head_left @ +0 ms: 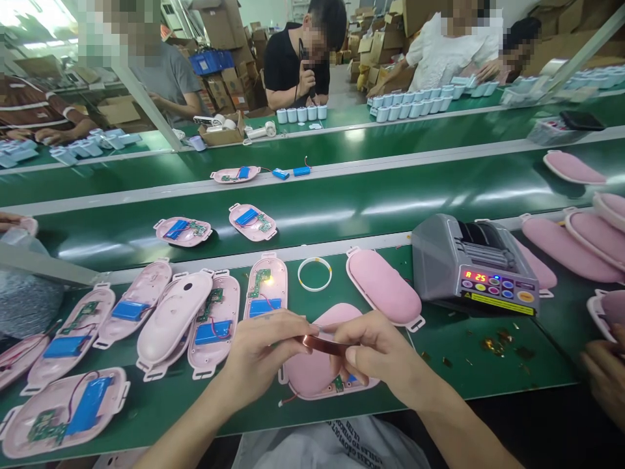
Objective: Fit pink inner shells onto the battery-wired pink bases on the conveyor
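My left hand (266, 355) and my right hand (383, 352) pinch a curved, shiny amber-brown band of tape (328, 345) between them, one at each end. Whether it is a full roll or a strip I cannot tell. Just below lies a pink oval casing (310, 374), partly hidden by my fingers, with a bit of circuit board and blue showing at its lower edge. A thin white ring (315, 274) rests on the green bench beyond my hands. Behind my right hand is another pink padded casing (384, 288).
A grey tape dispenser (439, 260) with a lit display stands at right, amber scraps (498, 344) before it. Several open pink shells (213, 352) with blue batteries lie left. Beyond runs a green conveyor (312, 208). Co-workers sit opposite; another person's hand (605, 371) is far right.
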The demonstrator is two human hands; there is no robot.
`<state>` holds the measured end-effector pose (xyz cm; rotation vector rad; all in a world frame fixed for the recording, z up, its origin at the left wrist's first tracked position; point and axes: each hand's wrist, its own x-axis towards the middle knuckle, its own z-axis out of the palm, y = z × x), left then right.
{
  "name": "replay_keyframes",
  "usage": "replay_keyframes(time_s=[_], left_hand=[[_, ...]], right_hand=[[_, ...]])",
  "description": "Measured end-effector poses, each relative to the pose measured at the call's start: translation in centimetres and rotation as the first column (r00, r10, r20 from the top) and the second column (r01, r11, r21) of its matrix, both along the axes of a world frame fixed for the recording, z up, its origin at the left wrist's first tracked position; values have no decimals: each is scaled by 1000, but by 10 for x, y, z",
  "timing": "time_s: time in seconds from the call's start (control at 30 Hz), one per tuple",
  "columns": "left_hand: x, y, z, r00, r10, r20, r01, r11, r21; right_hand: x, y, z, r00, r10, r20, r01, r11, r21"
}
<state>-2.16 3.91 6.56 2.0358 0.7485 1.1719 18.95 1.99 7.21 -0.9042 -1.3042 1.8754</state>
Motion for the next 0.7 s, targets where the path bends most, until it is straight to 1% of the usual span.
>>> replay_keyframes(time_s=[0.27, 0.4, 0.5, 0.63, 0.7], left_hand=[[-2, -1, -3, 1000, 5, 3, -5, 999, -33], [-3, -1, -7, 1000, -7, -23, 7, 1000, -27], [-4, -1, -9, 999, -21, -50, 20, 1000, -12], [-5, 0, -9, 997, 8, -73, -9, 1000, -15], [-5, -1, -8, 996, 9, -83, -9, 1000, -8]], right_hand=[[2, -1, 0, 999, 15, -42, -15, 1000, 4], [1, -1, 1, 1000, 1, 10, -1, 1000, 4], [1, -2, -3, 999, -24, 36, 24, 1000, 0], [1, -1, -10, 998, -29, -53, 29, 1000, 3], [1, -1, -10, 998, -28, -58, 29, 1000, 7]])
